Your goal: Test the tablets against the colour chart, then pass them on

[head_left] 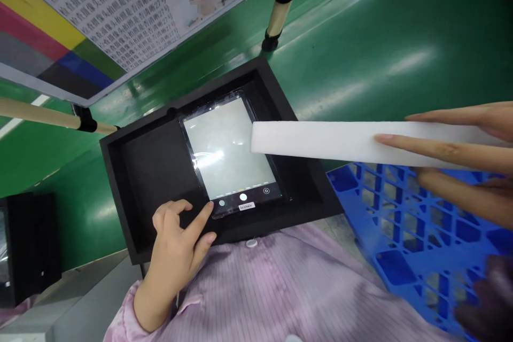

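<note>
My left hand reaches in from below, its index fingertip at the lower left corner of a tablet. Its thumb is apart, the other fingers are loosely bent, and it holds nothing. The tablet's lit screen shows a pale picture above a dark bar with round camera buttons. It lies in a shallow black tray. At the right edge, my right hand grips a long white foam block, fingers on both sides. The block's left end overlaps the tablet's right part in view; whether they touch I cannot tell.
A board with a printed chart stands beyond the tray, beside cream pipes with black joints. A blue plastic pallet lies on the right. To the left is a black box-like object. The floor is shiny green.
</note>
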A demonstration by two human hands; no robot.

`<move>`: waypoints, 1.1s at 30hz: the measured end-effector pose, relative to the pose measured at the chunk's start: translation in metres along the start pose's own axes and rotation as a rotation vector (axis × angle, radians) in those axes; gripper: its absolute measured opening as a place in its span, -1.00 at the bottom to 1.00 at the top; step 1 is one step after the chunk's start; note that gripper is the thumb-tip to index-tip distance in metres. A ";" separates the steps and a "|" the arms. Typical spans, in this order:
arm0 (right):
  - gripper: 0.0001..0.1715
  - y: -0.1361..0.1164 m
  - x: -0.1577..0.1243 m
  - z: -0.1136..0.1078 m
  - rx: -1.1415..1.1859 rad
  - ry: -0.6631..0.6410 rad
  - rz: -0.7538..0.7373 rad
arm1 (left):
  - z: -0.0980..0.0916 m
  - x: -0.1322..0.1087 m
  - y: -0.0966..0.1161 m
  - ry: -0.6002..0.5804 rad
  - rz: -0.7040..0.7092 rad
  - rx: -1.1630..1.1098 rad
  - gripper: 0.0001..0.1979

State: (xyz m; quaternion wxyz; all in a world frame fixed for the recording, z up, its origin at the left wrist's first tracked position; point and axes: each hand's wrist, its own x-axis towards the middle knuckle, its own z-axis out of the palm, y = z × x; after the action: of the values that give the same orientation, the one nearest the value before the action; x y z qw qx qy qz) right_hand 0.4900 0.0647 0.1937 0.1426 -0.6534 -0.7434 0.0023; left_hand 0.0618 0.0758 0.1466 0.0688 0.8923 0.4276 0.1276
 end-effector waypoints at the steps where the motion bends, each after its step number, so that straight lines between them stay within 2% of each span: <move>1: -0.46 0.003 0.000 0.001 -0.021 0.007 -0.063 | 0.000 -0.001 0.001 -0.002 -0.004 0.000 -0.63; 3: -0.53 0.009 0.001 0.003 -0.061 0.038 -0.170 | 0.000 -0.002 0.001 0.000 -0.015 -0.001 -0.63; 6: -0.58 0.012 0.002 0.003 -0.084 0.098 -0.254 | 0.001 -0.004 0.002 0.017 -0.027 0.000 -0.64; 9: -0.59 0.009 0.003 0.000 -0.073 0.133 -0.292 | 0.001 -0.005 0.002 0.037 -0.045 0.014 -0.64; 11: -0.58 0.007 0.006 0.000 -0.051 0.167 -0.264 | 0.001 -0.004 0.003 0.051 -0.100 0.028 -0.65; 13: -0.53 0.006 0.016 0.006 -0.040 0.234 -0.144 | 0.000 -0.002 0.004 0.073 -0.184 0.028 -0.65; 16: -0.40 0.004 0.040 0.029 -0.087 0.289 0.168 | 0.003 0.003 0.008 0.079 -0.274 -0.011 -0.65; 18: -0.35 -0.004 0.056 0.048 -0.078 0.130 0.349 | 0.006 0.006 0.013 0.049 -0.300 -0.055 -0.67; 19: -0.34 -0.012 0.062 0.057 -0.063 0.034 0.406 | 0.008 0.007 0.015 0.030 -0.311 -0.082 -0.69; 20: -0.31 -0.021 0.065 0.064 -0.043 -0.005 0.435 | 0.010 0.007 0.018 0.013 -0.326 -0.113 -0.70; 22: -0.20 -0.044 0.064 0.072 0.065 0.049 0.396 | 0.014 0.007 0.022 -0.014 -0.364 -0.186 -0.72; 24: -0.01 -0.068 0.055 0.074 0.233 0.083 0.236 | 0.017 0.007 0.024 -0.045 -0.401 -0.264 -0.70; 26: 0.18 -0.088 0.045 0.074 0.308 -0.024 0.063 | 0.019 0.007 0.025 -0.076 -0.423 -0.332 -0.70; 29: 0.35 -0.106 0.036 0.074 0.189 -0.146 -0.030 | 0.019 0.007 0.025 -0.091 -0.429 -0.389 -0.71; 33: 0.39 -0.116 0.037 0.076 0.037 -0.139 -0.018 | 0.019 0.008 0.025 -0.084 -0.407 -0.408 -0.68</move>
State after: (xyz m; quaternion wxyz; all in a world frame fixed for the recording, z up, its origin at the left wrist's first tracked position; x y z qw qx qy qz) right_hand 0.3568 0.0978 0.1504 0.1029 -0.6422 -0.7572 0.0600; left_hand 0.0904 0.0665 0.1355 0.2885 0.7605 0.5600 0.1576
